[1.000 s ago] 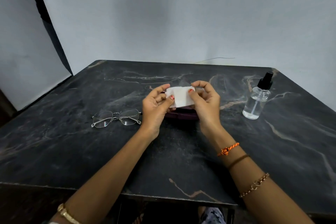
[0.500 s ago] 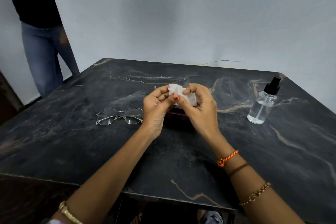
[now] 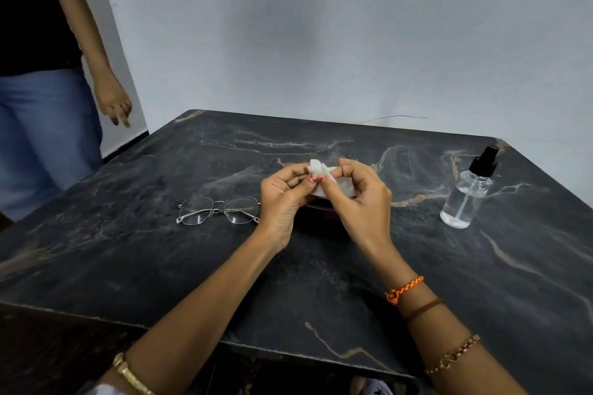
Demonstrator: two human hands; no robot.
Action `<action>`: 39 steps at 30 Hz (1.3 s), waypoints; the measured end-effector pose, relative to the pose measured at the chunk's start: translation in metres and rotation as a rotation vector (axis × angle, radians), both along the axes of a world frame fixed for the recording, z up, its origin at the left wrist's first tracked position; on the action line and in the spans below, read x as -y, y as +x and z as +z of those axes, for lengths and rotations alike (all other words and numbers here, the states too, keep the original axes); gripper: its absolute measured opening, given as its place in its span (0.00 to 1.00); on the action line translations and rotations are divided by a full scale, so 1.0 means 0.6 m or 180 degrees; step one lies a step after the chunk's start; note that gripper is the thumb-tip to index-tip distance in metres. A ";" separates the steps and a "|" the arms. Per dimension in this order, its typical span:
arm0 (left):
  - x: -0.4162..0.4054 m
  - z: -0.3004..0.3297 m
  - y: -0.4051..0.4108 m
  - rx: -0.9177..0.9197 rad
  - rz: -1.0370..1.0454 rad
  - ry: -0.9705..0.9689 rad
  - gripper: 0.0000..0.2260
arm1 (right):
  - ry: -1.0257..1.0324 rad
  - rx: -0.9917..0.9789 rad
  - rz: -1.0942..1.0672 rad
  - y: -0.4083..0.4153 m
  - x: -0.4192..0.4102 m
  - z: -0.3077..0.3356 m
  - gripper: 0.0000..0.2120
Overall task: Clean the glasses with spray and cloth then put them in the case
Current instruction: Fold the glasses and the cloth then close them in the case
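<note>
A small white cloth (image 3: pixel 324 178) is pinched between the fingertips of both hands above the table's middle. My left hand (image 3: pixel 282 199) grips its left side and my right hand (image 3: pixel 359 199) its right side. Below and behind my hands lies a dark maroon case (image 3: pixel 321 213), mostly hidden by them. Thin metal-framed glasses (image 3: pixel 218 210) rest folded open on the table just left of my left hand. A clear spray bottle (image 3: pixel 467 196) with a black nozzle stands upright at the right.
The dark marble table (image 3: pixel 160 266) has its near edge close to my forearms. A person in a black top and blue jeans (image 3: pixel 41 125) stands at the far left, one hand hanging near the table's corner. A grey wall lies behind.
The flat cloth has been bunched up between my fingertips. The view has tilted up and the person at the left has come further into view.
</note>
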State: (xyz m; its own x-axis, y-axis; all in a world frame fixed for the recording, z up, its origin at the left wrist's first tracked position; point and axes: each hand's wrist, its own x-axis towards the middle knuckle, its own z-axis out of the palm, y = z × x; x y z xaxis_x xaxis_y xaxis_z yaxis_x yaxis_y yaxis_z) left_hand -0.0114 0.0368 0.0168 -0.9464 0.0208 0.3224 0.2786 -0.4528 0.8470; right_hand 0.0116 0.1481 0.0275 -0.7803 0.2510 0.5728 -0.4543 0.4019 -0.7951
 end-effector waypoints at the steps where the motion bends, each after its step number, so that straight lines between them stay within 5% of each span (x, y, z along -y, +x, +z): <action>1: 0.000 0.000 0.001 0.0021 -0.0003 0.0031 0.09 | -0.0001 0.0019 -0.0012 -0.001 -0.001 0.000 0.02; 10: 0.014 0.012 -0.012 0.0027 0.0604 0.0037 0.09 | -0.0822 0.0158 0.0023 -0.010 -0.016 0.000 0.07; 20: 0.046 0.036 -0.069 0.0631 0.1295 -0.1003 0.06 | -0.1655 0.0836 0.0137 -0.026 -0.054 0.014 0.08; 35: 0.063 0.023 -0.069 0.0476 0.1409 -0.2809 0.06 | -0.0333 0.1513 -0.0437 -0.046 -0.080 -0.006 0.13; 39: 0.062 0.026 -0.059 0.0397 0.1366 -0.3194 0.05 | 0.0238 0.1546 -0.0542 -0.042 -0.083 -0.006 0.07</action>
State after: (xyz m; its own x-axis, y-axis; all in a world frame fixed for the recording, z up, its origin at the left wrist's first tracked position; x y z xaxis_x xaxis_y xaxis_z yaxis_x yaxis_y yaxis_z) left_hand -0.0467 -0.0004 0.0325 -0.9624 -0.1188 0.2444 0.1349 0.5722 0.8090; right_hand -0.0134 0.1981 0.0236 -0.9123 0.3699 0.1759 0.0368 0.5018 -0.8642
